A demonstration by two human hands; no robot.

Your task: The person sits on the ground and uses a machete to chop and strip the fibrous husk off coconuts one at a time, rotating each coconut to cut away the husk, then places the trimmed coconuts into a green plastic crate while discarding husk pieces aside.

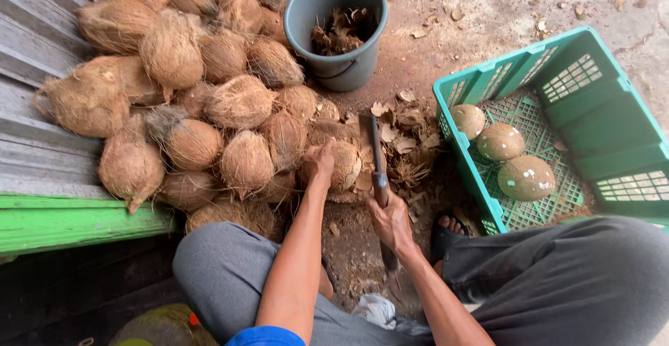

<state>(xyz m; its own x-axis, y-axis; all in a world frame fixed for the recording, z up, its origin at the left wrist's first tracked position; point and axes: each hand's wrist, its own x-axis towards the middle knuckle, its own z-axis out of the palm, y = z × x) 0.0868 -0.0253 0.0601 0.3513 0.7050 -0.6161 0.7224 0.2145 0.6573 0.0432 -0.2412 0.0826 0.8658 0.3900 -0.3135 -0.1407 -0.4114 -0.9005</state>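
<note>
Partly hidden coconut (343,165) under gripping left hand (320,161), right hand (390,222) clenching machete (377,172), blade seemingly edge-on.

No packages, labels, signs or screens in view; only loose coconuts, bucket, open crate on ground.

My left hand (320,161) reached forward, arm extended, fingers curled down in a grip. My right hand (390,222) sat nearer, fist closed, wrist bent inward.
</note>
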